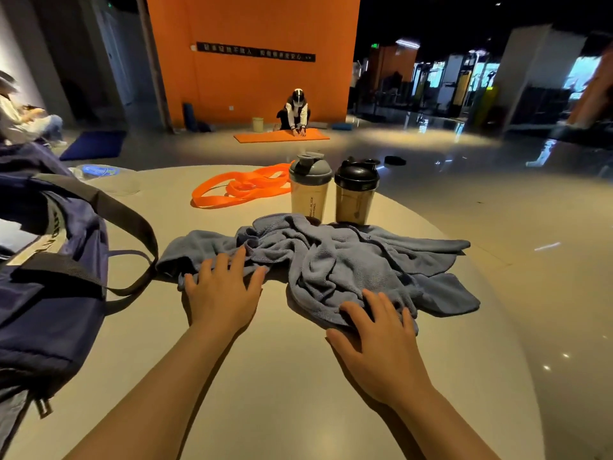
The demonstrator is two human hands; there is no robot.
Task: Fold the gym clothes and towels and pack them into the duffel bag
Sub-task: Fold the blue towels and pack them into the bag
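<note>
Your readable text is scarce. Grey-lidded shaker bottle (309,190): small dark vertical print, roughly "MAGIC BLACK DIAMOND", not fully sharp. Navy duffel bag (49,280): pale panel with large dark letters, cut off and unreadable. Black sign strip (255,52) on the orange wall: light characters, too blurred.

A crumpled blue towel (335,263) lies spread across the pale round tabletop (272,376). The left hand (224,290) rests flat on the towel's left end, fingers straight and spread. The right hand (378,340) lies flat on the towel's near edge, fingers also straight. A navy duffel bag (49,287) sits at the left, its dark strap (132,227) looping just beside the towel. Behind the towel stand two shakers, a grey-lidded one (310,187) and a black-lidded one (356,190), close together. An orange band (242,187) lies further back. On the floor beyond, a person (297,111) kneels on an orange mat (282,136).
</note>
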